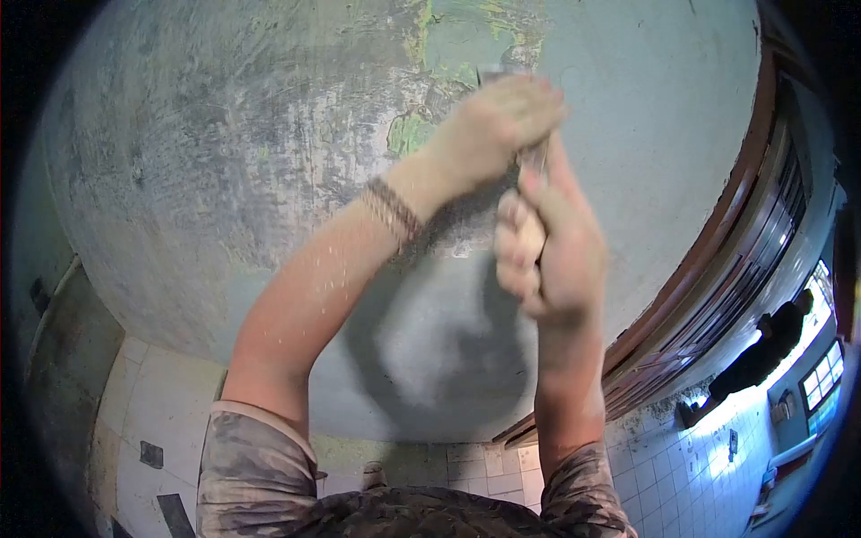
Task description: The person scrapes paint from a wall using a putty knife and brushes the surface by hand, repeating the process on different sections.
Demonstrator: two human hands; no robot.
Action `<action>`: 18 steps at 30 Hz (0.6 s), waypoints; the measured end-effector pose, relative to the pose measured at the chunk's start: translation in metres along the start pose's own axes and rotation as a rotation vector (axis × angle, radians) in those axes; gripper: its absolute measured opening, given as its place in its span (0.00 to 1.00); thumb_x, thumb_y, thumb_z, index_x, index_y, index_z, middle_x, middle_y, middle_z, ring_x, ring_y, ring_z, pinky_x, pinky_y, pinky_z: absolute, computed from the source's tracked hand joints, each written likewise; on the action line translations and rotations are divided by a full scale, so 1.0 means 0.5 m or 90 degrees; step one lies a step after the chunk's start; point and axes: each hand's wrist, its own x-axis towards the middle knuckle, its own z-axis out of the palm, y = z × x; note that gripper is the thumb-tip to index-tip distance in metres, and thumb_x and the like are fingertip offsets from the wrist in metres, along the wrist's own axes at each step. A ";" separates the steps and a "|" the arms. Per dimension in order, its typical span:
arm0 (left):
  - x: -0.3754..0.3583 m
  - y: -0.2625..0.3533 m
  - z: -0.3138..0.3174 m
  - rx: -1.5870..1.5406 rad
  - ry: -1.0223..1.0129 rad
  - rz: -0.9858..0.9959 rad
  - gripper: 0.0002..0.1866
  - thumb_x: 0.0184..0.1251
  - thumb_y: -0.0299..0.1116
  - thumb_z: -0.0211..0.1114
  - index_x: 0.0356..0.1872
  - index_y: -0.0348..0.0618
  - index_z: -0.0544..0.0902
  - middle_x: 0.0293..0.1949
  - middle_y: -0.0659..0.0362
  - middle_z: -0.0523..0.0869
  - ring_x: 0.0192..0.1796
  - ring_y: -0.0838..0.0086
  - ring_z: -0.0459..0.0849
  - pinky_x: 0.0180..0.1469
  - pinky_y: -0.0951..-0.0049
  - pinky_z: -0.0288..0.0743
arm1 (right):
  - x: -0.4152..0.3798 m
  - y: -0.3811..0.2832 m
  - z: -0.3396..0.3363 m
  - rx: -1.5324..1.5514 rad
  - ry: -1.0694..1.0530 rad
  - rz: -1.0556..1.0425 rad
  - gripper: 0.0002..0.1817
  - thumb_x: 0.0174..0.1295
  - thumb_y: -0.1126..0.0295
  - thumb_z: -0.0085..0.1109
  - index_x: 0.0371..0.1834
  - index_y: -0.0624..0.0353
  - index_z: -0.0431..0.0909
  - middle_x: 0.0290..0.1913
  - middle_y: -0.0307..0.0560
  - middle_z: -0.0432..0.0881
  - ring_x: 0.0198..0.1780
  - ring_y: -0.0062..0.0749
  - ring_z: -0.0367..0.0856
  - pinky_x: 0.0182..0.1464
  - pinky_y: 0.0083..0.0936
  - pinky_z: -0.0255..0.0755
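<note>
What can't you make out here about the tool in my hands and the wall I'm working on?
Head view only:
- Scraper: blade edge blurred; most of it is hidden by the left hand.
- Handle: wrapped by the right hand, so its shape is unclear.
- Contact with the wall: hidden behind the left hand.
- Dark figure at right: too small.

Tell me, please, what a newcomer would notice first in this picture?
Two hands meet high at the centre: the left hand presses on top, the right hand grips a pale tool handle below it. Behind them, the grey wall shows scraped green patches.
</note>
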 end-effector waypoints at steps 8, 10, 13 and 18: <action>0.072 -0.053 -0.011 -0.004 0.009 -0.007 0.21 0.58 0.31 0.67 0.55 0.45 0.85 0.58 0.54 0.86 0.65 0.59 0.81 0.69 0.58 0.73 | 0.055 -0.042 0.014 0.000 -0.032 -0.035 0.35 0.73 0.68 0.48 0.83 0.46 0.49 0.28 0.35 0.70 0.17 0.15 0.65 0.11 0.13 0.54; 0.008 -0.009 0.005 -0.010 0.000 -0.005 0.21 0.58 0.32 0.67 0.55 0.45 0.85 0.58 0.54 0.86 0.65 0.59 0.81 0.69 0.58 0.73 | 0.008 -0.001 0.002 0.005 0.024 0.007 0.36 0.73 0.69 0.47 0.83 0.44 0.48 0.27 0.34 0.70 0.17 0.15 0.66 0.11 0.13 0.55; 0.012 -0.014 0.007 0.005 -0.014 0.015 0.19 0.61 0.33 0.66 0.55 0.46 0.85 0.58 0.55 0.86 0.66 0.61 0.81 0.71 0.59 0.73 | 0.017 0.010 -0.004 0.019 0.001 -0.006 0.36 0.74 0.70 0.46 0.84 0.43 0.47 0.27 0.35 0.70 0.17 0.16 0.66 0.11 0.13 0.55; 0.051 -0.023 -0.003 0.007 0.018 -0.019 0.17 0.65 0.33 0.64 0.55 0.48 0.86 0.58 0.58 0.87 0.67 0.63 0.80 0.72 0.59 0.72 | 0.039 -0.024 0.010 -0.017 0.005 -0.026 0.36 0.75 0.67 0.46 0.84 0.46 0.44 0.28 0.35 0.70 0.17 0.15 0.64 0.12 0.15 0.54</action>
